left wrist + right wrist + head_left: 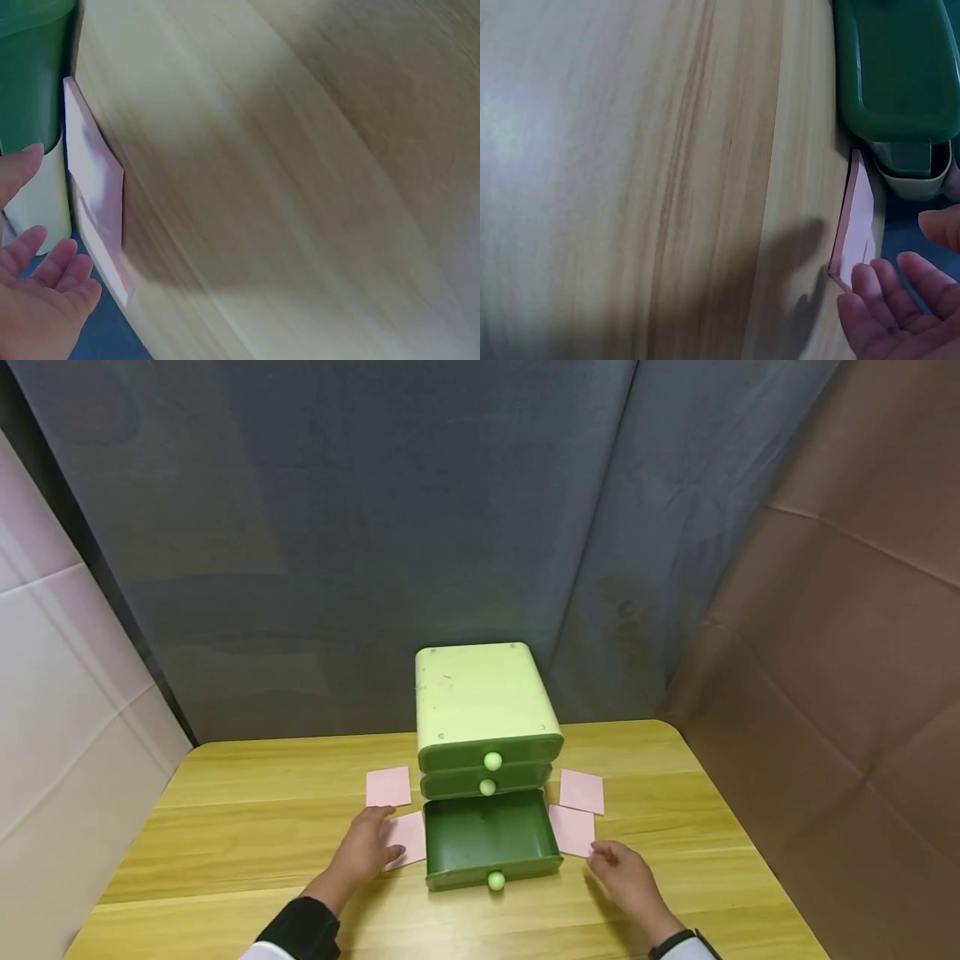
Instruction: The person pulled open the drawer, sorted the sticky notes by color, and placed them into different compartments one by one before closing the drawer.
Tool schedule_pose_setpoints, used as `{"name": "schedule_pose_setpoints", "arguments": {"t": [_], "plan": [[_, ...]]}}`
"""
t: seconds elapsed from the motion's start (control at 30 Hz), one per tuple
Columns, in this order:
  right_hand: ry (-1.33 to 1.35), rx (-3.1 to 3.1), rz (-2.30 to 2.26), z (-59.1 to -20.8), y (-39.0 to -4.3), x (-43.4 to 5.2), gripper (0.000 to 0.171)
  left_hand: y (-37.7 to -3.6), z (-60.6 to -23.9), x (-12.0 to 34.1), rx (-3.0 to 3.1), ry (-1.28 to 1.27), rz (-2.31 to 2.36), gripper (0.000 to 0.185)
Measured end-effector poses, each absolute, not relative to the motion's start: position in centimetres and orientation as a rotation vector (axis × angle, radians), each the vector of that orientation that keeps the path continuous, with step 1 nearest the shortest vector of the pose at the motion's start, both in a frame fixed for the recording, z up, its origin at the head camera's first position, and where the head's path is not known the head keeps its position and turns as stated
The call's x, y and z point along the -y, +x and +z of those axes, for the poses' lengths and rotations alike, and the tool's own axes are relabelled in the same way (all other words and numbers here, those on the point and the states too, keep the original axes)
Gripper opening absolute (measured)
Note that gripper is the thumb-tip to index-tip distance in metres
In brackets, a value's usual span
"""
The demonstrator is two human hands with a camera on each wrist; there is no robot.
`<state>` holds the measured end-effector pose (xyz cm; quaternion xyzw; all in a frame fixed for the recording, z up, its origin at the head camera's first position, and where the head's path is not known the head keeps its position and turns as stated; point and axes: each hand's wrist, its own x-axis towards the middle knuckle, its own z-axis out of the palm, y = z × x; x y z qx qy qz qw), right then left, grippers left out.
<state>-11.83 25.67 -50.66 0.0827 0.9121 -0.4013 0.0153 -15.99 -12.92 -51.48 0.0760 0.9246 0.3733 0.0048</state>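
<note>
A small green drawer cabinet (487, 693) with a pale top stands on the table, its bottom drawer (492, 843) pulled well out with a bare inside. My left hand (365, 847) is over the near left pink square pad (407, 837), thumb spread from the fingers; the left wrist view shows this hand (45, 292) with nothing in it. On the other side, my right hand (624, 878) has its fingertips right at the corner of the near right pink square pad (573, 831). Loosely bent fingers of the right hand (900, 307) show beside that pad in the right wrist view.
Two more pink square pads lie farther back, one left (387, 787) and one right (582, 791) of the cabinet. The middle drawer (450, 785) sticks out slightly. A grey curtain (375, 527) hangs behind the wooden table (247, 827), with a brown cloth (847, 652) at the right.
</note>
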Motion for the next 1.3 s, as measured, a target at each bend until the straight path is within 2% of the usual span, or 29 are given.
{"name": "schedule_pose_setpoints", "arguments": {"t": [0.47, 0.7, 1.07, 1.3], "plan": [[0.004, -2.997, -1.15, -48.6, -11.1, -23.6, 0.034, -16.8, -52.2, 12.3, -2.937, 0.286, 0.961, 0.072], [-0.166, -3.096, -1.112, -47.8, -10.8, -22.5, 0.034, -17.5, -51.8, 12.2, -2.938, 0.261, 0.789, 0.063], [-0.364, -3.075, -0.97, -45.5, -9.7, -20.3, 0.034, -18.2, -51.0, 12.1, -2.844, 0.175, 0.758, 0.06], [-0.609, -3.042, -0.88, -44.8, -9.2, -19.1, 0.034, -18.2, -50.6, 12.1, -2.828, 0.128, 0.76, 0.051]]}}
